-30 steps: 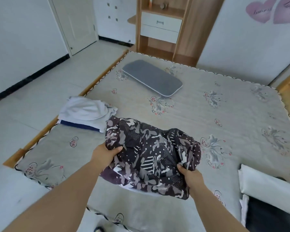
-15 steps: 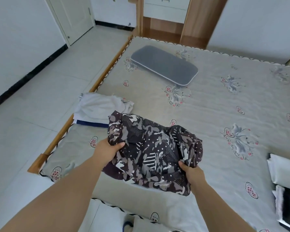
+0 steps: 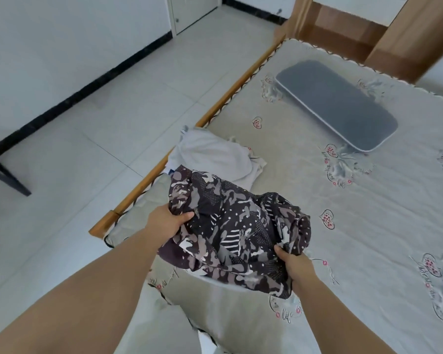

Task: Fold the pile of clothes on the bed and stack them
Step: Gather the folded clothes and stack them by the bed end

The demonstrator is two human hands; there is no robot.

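A dark camouflage-patterned garment [image 3: 235,226] is bunched up and held just above the bed [image 3: 368,226] near its left edge. My left hand [image 3: 168,222] grips its left side, thumb on top of the cloth. My right hand [image 3: 296,267] grips its lower right part, fingers tucked under the fabric. Behind the garment a white folded piece [image 3: 215,154] lies on a small stack at the bed's edge, with a dark blue layer barely showing beneath it.
A grey flat cushion [image 3: 338,106] lies further up the bed. The wooden bed frame [image 3: 164,164] runs along the left, with tiled floor [image 3: 87,149] beyond. A wooden cabinet [image 3: 399,29] stands behind the bed. A dark furniture leg [image 3: 5,175] is at far left.
The garment, held in both hands, has shifted toward the white stack at the bed's left edge. The view swung left, and the black and white items at right left the frame.
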